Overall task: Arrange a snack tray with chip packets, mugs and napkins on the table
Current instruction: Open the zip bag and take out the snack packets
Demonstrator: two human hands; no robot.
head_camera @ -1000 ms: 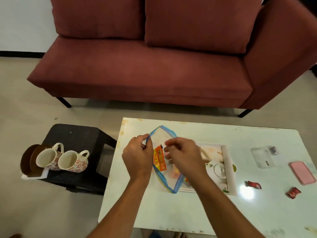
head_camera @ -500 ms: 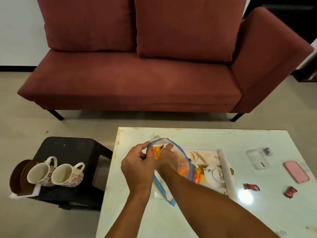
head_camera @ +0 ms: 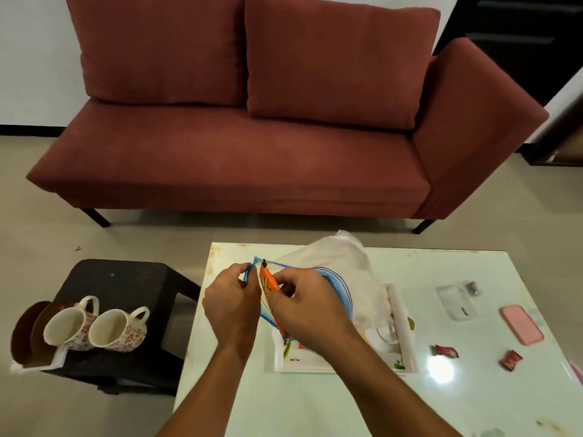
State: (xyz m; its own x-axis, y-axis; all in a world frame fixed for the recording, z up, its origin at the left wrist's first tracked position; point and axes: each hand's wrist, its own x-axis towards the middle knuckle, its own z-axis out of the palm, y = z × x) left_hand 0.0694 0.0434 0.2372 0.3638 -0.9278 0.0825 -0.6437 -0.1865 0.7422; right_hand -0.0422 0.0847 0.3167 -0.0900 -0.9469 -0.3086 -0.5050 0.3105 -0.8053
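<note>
We hold both hands over the near-left part of the white table (head_camera: 347,405), taking the spot between them as the centre of our clock. Our left hand (head_camera: 232,299) pinches the blue rim of a clear zip bag (head_camera: 339,269) between thumb and fingers. Our right hand (head_camera: 304,305) pinches an orange chip packet (head_camera: 267,283) at the bag's mouth, with its fingers curled around the packet. The packet stands on edge between the 2 hands, its top corner poking above the rim. We cannot tell how much of it sits inside the bag.

The bag bulges up towards 1 o'clock and hangs over a white tray (head_camera: 402,313) at 4 o'clock. The tray lies flat on the table, partly hidden by the bag and our right forearm.

At 9 o'clock, off the table, 2 floral mugs share a black side table (head_camera: 126,279). The left mug (head_camera: 67,326) touches the right mug (head_camera: 116,331), and brown discs (head_camera: 26,326) stand just beside them at the far left.

At 3 o'clock, well apart from the tray, lie a clear box (head_camera: 457,299) and a pink case (head_camera: 522,324). Nearer us, at 4 o'clock, are 2 red sweets (head_camera: 444,351). A red sofa (head_camera: 236,152) fills the view at 12 o'clock.
</note>
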